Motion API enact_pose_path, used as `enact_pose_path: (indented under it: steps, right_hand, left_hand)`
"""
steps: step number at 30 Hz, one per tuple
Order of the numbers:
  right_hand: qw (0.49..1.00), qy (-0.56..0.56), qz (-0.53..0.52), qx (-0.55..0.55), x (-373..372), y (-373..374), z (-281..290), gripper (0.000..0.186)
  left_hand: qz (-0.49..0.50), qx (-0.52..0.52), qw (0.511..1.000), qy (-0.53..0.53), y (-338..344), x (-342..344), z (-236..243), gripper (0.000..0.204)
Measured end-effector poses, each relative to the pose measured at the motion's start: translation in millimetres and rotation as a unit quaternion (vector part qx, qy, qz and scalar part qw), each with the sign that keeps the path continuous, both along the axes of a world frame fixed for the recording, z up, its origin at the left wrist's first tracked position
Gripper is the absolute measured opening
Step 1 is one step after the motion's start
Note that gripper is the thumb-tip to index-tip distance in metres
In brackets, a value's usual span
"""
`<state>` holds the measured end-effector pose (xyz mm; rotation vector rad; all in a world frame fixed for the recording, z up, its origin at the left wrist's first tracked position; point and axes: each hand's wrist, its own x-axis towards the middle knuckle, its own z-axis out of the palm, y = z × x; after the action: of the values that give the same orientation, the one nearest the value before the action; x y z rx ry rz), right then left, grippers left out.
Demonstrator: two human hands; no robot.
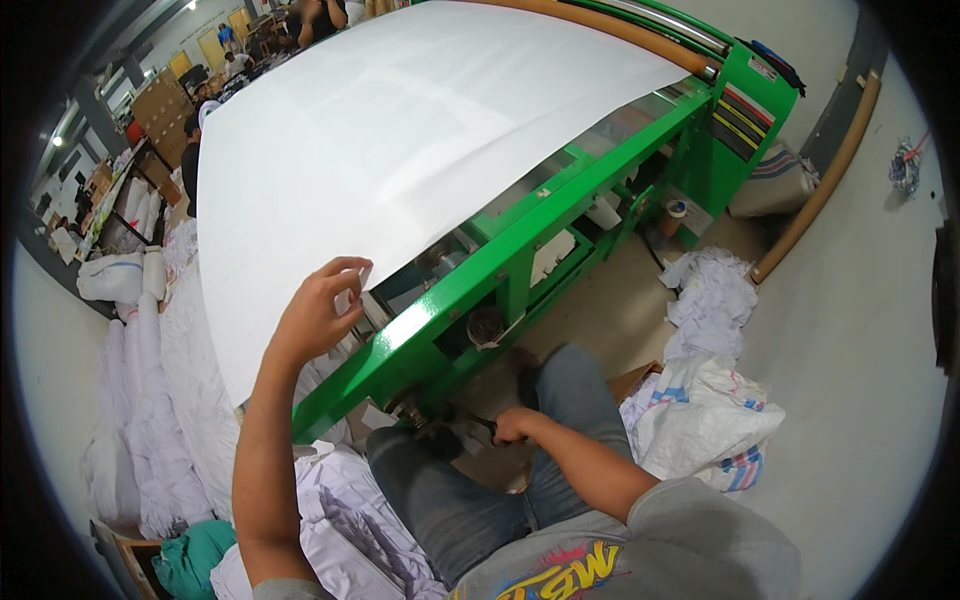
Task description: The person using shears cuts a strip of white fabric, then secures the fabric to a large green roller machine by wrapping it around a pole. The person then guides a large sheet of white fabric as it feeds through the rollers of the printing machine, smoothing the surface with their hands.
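My left hand pinches the front edge of a wide white sheet lying over a green machine, its fingers curled at the sheet's edge. My right hand is low between my knees, closed on a dark handle beside a shaft fitting under the frame; the handle's far end is hard to make out. A brown cardboard tube and a metal roller run along the machine's far side.
White fabric bundles crowd the left, with more cloth and sacks at my right. A long brown tube leans by the right wall. People and stacked boxes are in the background at upper left.
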<state>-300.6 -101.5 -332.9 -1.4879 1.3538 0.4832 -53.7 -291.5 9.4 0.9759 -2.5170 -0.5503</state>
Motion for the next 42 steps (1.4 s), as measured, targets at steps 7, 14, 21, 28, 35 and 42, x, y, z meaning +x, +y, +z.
enact_pose_path:
  steps: [7,14,21,28,35,42]
  right_hand:
    - [0.987,0.081,0.122,0.066,21.3,-8.0,2.1,0.039]
    - [0.985,0.045,0.140,-0.088,35.4,8.2,-105.6,0.047]
    - [0.988,0.079,0.105,0.078,43.1,-18.0,-33.5,0.047]
    - [0.991,0.056,0.108,0.052,39.1,-16.4,-3.0,0.051]
    - [0.985,0.083,0.116,0.098,44.6,-15.7,-37.0,0.054]
    - [0.987,0.055,0.103,0.111,47.3,-20.4,-39.0,0.060]
  left_hand:
    - [0.016,-0.056,0.998,-0.004,18.1,7.1,10.0,0.008]
    - [-0.034,-0.042,0.997,-0.058,44.6,-63.4,51.3,0.011]
    - [0.001,-0.038,0.996,-0.075,8.5,-14.5,11.4,0.049]
    - [0.043,-0.127,0.986,-0.095,-14.2,-1.0,-9.2,0.043]
    - [0.037,-0.035,0.993,-0.104,-12.1,-7.7,-0.5,0.022]
    - [0.023,-0.037,0.994,-0.099,-11.2,-8.1,-5.0,0.019]
